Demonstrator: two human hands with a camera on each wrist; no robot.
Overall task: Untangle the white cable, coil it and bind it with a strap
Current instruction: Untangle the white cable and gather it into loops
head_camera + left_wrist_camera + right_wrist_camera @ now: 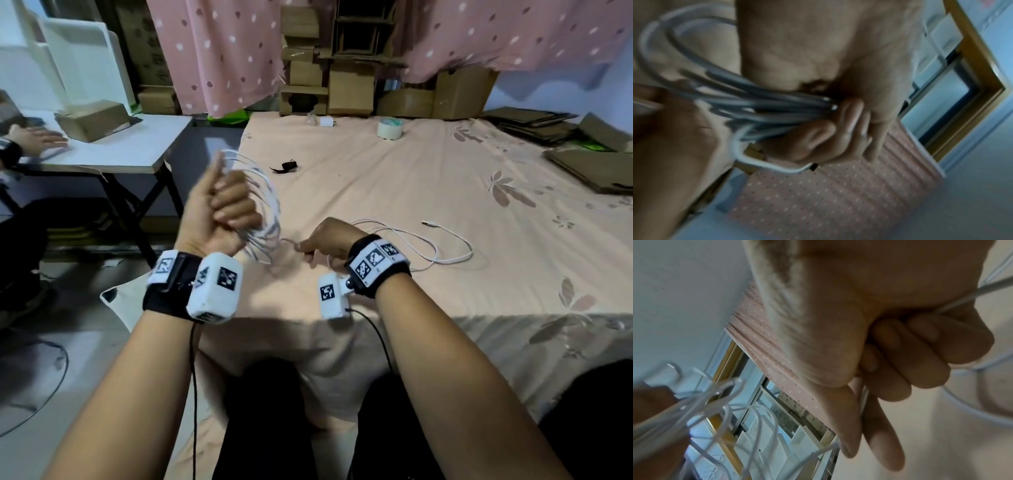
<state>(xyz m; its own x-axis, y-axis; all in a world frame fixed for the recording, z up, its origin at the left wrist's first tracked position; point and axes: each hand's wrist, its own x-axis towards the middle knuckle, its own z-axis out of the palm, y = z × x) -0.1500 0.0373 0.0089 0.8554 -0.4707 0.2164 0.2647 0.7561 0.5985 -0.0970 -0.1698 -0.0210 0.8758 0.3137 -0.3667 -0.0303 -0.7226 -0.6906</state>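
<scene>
My left hand (226, 209) is raised in a fist and grips several loops of the white cable (270, 212); the left wrist view shows the strands (766, 110) bunched under its curled fingers (838, 129). To its right my right hand (325, 245) pinches the cable's running length between thumb and forefinger, fingers (910, 353) curled round it. The loose remainder (442, 251) curves over the bed to a connector (430, 223). A black strap (286, 167) lies on the sheet beyond the left hand, touched by neither hand.
The bed (411, 178) has a peach flowered sheet. At its far edge stand a tape roll (390, 128) and a white charger (327, 121). Cardboard boxes (349, 85) line the back, flat cardboard (589, 164) lies right. Another person's hand (37, 138) rests on a white table (130, 144) at left.
</scene>
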